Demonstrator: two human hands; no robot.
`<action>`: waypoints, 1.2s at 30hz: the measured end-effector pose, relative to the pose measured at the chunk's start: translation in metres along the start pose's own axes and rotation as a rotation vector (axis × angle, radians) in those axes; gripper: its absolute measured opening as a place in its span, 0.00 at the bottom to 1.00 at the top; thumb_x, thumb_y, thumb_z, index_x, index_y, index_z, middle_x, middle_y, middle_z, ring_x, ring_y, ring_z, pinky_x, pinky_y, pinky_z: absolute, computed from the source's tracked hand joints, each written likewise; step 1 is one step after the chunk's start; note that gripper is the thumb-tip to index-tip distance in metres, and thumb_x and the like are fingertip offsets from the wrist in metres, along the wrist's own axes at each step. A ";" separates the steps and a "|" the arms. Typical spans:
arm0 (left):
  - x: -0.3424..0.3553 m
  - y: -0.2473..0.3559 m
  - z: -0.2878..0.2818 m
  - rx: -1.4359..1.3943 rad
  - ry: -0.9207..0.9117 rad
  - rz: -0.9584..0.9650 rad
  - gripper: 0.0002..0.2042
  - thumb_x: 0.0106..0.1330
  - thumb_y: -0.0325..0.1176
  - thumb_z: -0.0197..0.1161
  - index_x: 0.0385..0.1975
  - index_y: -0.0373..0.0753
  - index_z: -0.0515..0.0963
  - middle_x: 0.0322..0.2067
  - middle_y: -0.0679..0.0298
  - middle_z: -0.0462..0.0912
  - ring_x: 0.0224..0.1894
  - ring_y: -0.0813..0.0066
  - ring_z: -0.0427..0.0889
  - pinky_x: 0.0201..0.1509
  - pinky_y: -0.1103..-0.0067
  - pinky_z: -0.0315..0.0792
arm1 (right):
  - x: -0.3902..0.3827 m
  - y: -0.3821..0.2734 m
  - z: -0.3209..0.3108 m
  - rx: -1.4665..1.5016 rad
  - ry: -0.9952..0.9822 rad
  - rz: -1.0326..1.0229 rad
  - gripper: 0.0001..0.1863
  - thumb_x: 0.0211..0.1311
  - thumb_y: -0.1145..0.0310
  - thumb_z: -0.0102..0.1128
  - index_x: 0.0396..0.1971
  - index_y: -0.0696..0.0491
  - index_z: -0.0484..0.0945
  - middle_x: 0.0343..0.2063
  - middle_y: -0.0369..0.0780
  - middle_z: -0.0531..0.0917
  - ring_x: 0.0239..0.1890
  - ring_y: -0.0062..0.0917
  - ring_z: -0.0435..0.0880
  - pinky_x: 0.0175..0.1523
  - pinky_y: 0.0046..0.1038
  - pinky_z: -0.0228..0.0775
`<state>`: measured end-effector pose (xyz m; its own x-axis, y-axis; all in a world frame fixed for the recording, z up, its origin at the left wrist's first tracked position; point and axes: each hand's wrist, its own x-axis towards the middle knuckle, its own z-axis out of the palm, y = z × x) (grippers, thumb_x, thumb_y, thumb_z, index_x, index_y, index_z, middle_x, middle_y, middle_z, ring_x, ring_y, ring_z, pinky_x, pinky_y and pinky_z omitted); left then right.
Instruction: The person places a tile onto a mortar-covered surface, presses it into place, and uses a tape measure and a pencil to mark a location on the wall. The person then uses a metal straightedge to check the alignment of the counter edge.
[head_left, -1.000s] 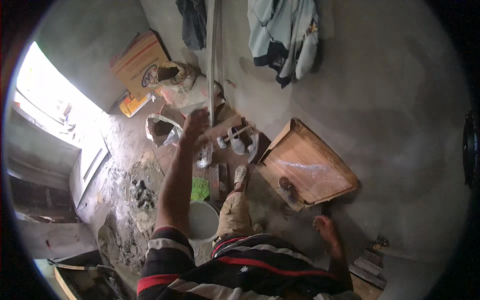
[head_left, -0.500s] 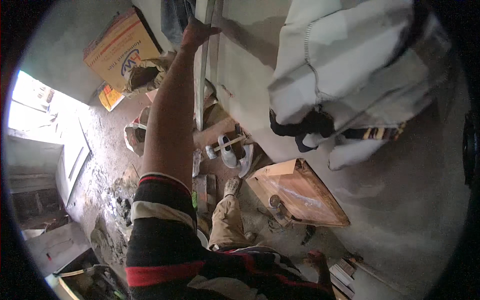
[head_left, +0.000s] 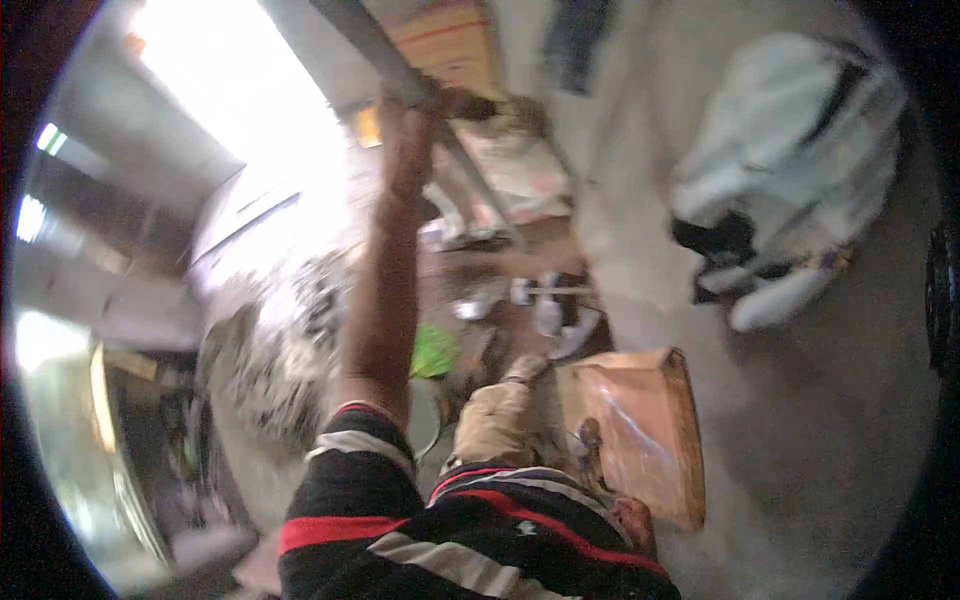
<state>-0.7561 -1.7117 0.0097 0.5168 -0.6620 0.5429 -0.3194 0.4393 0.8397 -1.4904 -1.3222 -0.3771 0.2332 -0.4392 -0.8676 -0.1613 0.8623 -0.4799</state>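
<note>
My left hand (head_left: 415,105) is raised at the upper middle, fingers wrapped round a long grey straight bar (head_left: 360,40) that slants down across the sacks. My right hand (head_left: 630,520) is low at my right side, beside a brown wooden board (head_left: 640,420); motion blur hides whether it holds anything. On the floor near my foot (head_left: 525,370) lie a mallet-like tool (head_left: 550,290) and pale shoes (head_left: 572,335).
Hanging clothes (head_left: 780,170) are on the right wall. Cardboard (head_left: 450,40) and sacks (head_left: 510,170) stand at the back. A bright opening (head_left: 230,70) is upper left, wet grey mortar (head_left: 280,370) below it. A bucket (head_left: 425,425) and green bristles (head_left: 432,350) are by my leg.
My left hand has risen and gripped the bar, which now slants away from the wall toward the upper left. The view has swung, shifting the clothes and bright opening.
</note>
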 end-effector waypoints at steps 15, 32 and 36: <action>-0.342 0.300 -0.431 -0.496 0.979 0.121 0.15 0.58 0.29 0.65 0.44 0.37 0.72 0.38 0.61 0.74 0.39 0.65 0.78 0.53 0.58 0.75 | -0.019 -0.174 0.430 -0.312 -0.738 -0.135 0.45 0.66 0.32 0.49 0.66 0.57 0.61 0.49 0.44 0.80 0.43 0.29 0.80 0.44 0.33 0.74; -0.701 0.368 -0.804 -0.735 1.251 0.000 0.13 0.63 0.33 0.64 0.43 0.37 0.73 0.39 0.57 0.78 0.50 0.60 0.80 0.63 0.56 0.71 | -0.108 0.018 0.814 0.040 -0.842 -0.187 0.24 0.66 0.51 0.63 0.54 0.52 0.78 0.49 0.41 0.85 0.49 0.36 0.83 0.53 0.41 0.76; -0.767 0.380 -0.900 -0.675 1.274 -0.293 0.13 0.64 0.36 0.66 0.45 0.39 0.76 0.40 0.61 0.83 0.42 0.69 0.85 0.49 0.71 0.80 | -0.131 0.036 0.897 0.052 -0.631 -0.314 0.22 0.65 0.56 0.61 0.55 0.50 0.77 0.50 0.39 0.84 0.48 0.35 0.82 0.51 0.38 0.75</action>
<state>-0.5593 -0.4906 -0.1013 0.9458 0.0382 -0.3224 0.1559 0.8176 0.5543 -0.6667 -1.0073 -0.1637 0.7754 -0.4524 -0.4405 0.0466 0.7368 -0.6745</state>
